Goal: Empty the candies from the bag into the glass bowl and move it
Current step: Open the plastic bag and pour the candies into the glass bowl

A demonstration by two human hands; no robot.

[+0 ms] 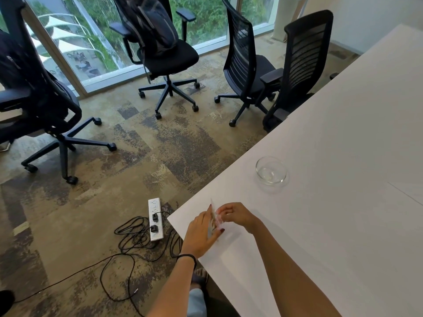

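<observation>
Both hands pinch the bag [215,219] upright: left hand [201,234], right hand [235,215]. Bowl [271,170] empty, beyond and right of the bag, nearer the right hand.

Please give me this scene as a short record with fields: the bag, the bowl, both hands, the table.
bag: small clear bag, held upright between both hands near the table corner
bowl: glass bowl, empty, standing apart from the hands
left hand: left hand grips the bag
right hand: right hand pinches the bag's top
table: white table
candies: too blurred to tell
</observation>
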